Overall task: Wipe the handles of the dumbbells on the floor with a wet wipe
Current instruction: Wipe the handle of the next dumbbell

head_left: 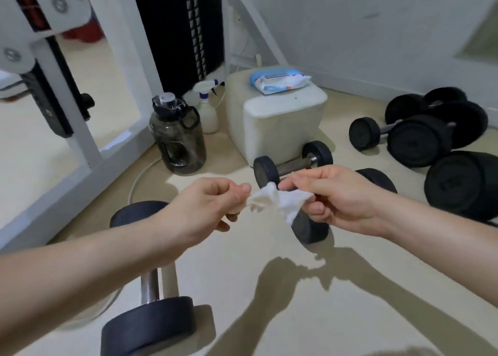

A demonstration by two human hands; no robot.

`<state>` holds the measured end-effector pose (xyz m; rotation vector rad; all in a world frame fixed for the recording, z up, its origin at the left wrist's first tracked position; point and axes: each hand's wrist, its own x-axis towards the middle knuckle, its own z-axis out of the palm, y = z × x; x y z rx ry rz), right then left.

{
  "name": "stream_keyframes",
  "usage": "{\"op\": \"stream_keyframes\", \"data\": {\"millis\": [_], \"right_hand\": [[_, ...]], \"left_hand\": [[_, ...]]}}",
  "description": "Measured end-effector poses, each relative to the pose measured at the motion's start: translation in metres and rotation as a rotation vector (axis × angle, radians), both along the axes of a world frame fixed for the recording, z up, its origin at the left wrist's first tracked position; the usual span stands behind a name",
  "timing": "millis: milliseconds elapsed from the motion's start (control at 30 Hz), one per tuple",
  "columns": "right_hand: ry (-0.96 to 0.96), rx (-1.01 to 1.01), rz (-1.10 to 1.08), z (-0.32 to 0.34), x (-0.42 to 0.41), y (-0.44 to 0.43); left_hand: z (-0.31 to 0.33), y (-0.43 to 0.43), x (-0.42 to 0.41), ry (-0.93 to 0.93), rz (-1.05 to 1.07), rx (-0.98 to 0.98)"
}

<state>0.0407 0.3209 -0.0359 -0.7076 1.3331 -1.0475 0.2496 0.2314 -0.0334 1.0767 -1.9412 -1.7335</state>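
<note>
Spread out over the pale smooth floor (229, 261), well apart, with room for reaching each handle in turn:
- To the right near the wall, a cluster of large black round-headed dumbbells (420, 140).
- Closest, partly under the left forearm, a black dumbbell with a bright chrome handle (148, 326).
- Directly below the hands, another black dumbbell (310, 229), with its handle hidden behind the right hand (336, 194).
- Just beside the cube stool, a small black dumbbell with a dull metal handle (293, 164).

No contact with any handle yet.

Raised clear of the floor, in front of the body:
- Left hand (207, 202), with thumb and forefinger pinching one end of a crumpled white wet wipe (277, 199).
- Right hand, pinching the other end, with the remaining fingers loosely curled.

Probably pulled apart like this to open the bunched sheet into a flat wiping face before going down to a handle.

Around:
- At the left and back, a tall white steel gym-machine frame (126, 67) with a black weight stack (183, 32).
- A cream padded cube stool (283, 121), serving as a shelf for a blue-and-white pack of wet wipes (277, 80), seemingly opened and within easy reach for a fresh sheet.
- At the foot of the stack, side by side, a smoky translucent water jug with a black lid (177, 140) and a white plastic spray bottle (207, 113).
- A thin white cable (140, 177) looping along the floor past the jug.

Nothing between the hands and the nearest dumbbells, only the left forearm crossing above the chrome handle.
</note>
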Motion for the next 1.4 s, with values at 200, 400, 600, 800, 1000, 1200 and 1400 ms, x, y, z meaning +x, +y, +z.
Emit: {"op": "stream_keyframes", "data": {"millis": [200,400,600,800,1000,1200,1400], "right_hand": [[0.295,-0.041,0.143,0.000,-0.073,0.039],[0.193,-0.253,0.198,-0.009,-0.116,0.064],[-0.001,-0.230,0.057,-0.039,-0.154,0.076],[-0.398,-0.291,-0.026,-0.063,-0.178,0.074],[-0.499,-0.182,-0.140,-0.102,-0.166,0.062],[-0.034,-0.162,-0.062,-0.112,-0.164,0.063],[0.198,-0.055,-0.265,-0.135,-0.169,0.071]], "left_hand": [[0.031,0.015,-0.082,0.065,0.032,-0.044],[0.022,0.045,-0.168,0.013,-0.004,-0.057],[-0.012,0.057,-0.199,0.031,0.115,0.091],[-0.047,0.087,-0.207,0.071,0.309,0.333],[-0.082,0.113,-0.204,-0.047,0.369,0.270],[-0.094,0.106,-0.213,0.015,0.305,0.106],[-0.122,0.096,-0.232,-0.125,0.268,0.018]]}}
